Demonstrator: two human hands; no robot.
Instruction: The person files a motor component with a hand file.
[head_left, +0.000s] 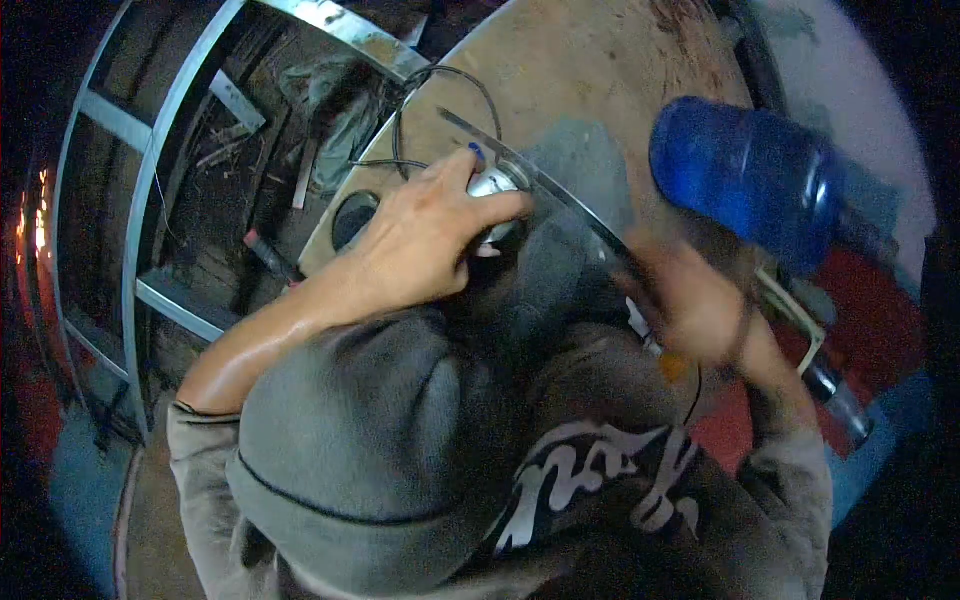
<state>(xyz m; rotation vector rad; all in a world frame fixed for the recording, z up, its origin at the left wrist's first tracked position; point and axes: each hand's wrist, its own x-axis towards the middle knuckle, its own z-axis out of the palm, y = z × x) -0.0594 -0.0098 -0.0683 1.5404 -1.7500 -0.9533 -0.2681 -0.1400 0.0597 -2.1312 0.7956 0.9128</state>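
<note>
My left hand (430, 220) is closed round a short silvery metal cylinder (497, 183), thumb and fingers on its sides. What the piece belongs to is hidden by the hand. My right hand (700, 305), smeared by motion, is wrapped round the near end of a long, thin tool that looks like a hacksaw (570, 205). The tool slants from upper left to lower right, its middle against or just beside the cylinder; contact is not clear. Under both lies a worn tan board (560, 50). A black cable (490, 95) loops beside my left hand.
A large blue water jug (740, 175) lies on the right. A grey metal frame (140, 200) stands on the left, with scraps inside it. A red-ended tool (265, 255) and a dark round object (355, 218) lie near my left forearm.
</note>
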